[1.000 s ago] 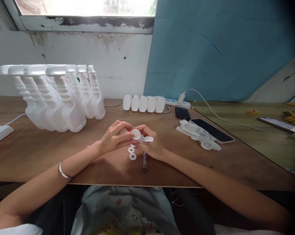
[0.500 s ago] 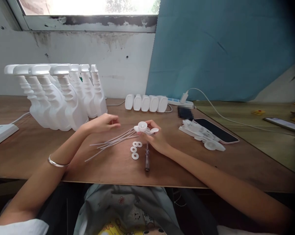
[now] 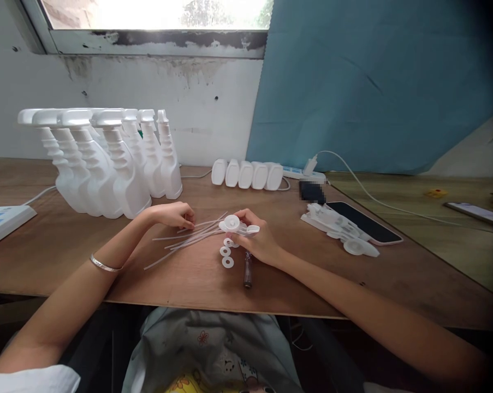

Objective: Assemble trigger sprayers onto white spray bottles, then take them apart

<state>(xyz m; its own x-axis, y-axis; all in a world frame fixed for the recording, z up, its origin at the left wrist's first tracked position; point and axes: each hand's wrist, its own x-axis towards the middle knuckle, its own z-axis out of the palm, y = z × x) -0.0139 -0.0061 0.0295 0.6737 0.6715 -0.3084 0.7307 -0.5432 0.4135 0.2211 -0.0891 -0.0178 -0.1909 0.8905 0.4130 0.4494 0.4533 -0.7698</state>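
White spray-head part point(image 3: 231, 223) in right hand point(image 3: 261, 240) over the tabletop point(image 3: 180, 284), fingers closed round it. Left hand point(image 3: 176, 214) at the thin tubes point(image 3: 180, 244), fingers curled; cannot tell if it grips one. Tubes fan leftward from the part. White washers point(image 3: 227, 262) on the near side, dark tool handle point(image 3: 248, 275) beside them. Farther: spray bottles point(image 3: 127, 185) left, white plastic pieces point(image 3: 245, 175) behind, phone point(image 3: 364, 221) right.
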